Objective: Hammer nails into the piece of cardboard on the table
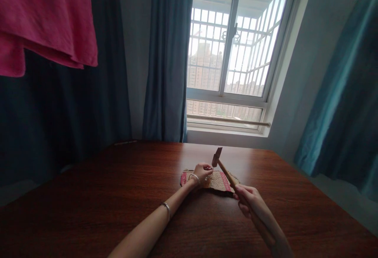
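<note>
A small woven mat [218,181] with red edges lies on the dark wooden table [118,195]. My left hand [202,171] rests on the mat with its fingers pinched together on something too small to make out. My right hand [246,199] grips the wooden handle of a hammer [220,161]. The hammer's head is raised just above and to the right of my left fingertips. Bracelets circle my left wrist and forearm.
A window [230,53] with a metal grille stands behind the table, blue curtains [167,57] on both sides. A pink cloth [44,18] hangs at the upper left. The table's far edge runs just beyond the mat.
</note>
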Tool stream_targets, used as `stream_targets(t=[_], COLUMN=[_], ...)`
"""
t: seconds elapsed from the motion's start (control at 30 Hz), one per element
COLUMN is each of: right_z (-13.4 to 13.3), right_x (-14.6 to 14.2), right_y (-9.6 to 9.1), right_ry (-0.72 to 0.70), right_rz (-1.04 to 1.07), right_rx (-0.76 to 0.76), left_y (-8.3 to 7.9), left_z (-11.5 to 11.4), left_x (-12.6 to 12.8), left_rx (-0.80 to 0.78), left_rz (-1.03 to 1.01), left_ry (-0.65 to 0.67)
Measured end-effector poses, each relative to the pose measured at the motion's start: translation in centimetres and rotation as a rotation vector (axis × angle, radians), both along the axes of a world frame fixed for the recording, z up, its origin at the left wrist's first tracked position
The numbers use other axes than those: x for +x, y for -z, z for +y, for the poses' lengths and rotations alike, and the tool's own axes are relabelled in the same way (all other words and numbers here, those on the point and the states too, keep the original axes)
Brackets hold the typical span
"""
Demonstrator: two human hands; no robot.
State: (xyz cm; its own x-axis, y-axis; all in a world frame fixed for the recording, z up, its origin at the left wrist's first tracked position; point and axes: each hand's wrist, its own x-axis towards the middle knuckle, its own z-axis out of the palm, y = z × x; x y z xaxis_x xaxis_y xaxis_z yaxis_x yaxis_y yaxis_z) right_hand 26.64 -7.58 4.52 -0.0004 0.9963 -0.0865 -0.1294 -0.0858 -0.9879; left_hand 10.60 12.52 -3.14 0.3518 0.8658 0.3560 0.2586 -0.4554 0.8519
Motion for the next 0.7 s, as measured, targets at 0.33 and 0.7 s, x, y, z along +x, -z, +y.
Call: stream_targets(t=[0.33,0.7], right_z=[-0.03,-0.17], right_x=[0.16,-0.1], right_y=[0.02,-0.22], right_ry=[-0.004,-0.005], right_rz=[0.011,-0.006], right_rx=[-0.04,-0.022], left_y=[-0.34,-0.42], left_z=[-0.28,-0.22], left_x=[-0.04,-0.12], left_rx=[-0.02,-0.028], left_rz=[0.002,0.007], left_ry=[-0.001,0.012])
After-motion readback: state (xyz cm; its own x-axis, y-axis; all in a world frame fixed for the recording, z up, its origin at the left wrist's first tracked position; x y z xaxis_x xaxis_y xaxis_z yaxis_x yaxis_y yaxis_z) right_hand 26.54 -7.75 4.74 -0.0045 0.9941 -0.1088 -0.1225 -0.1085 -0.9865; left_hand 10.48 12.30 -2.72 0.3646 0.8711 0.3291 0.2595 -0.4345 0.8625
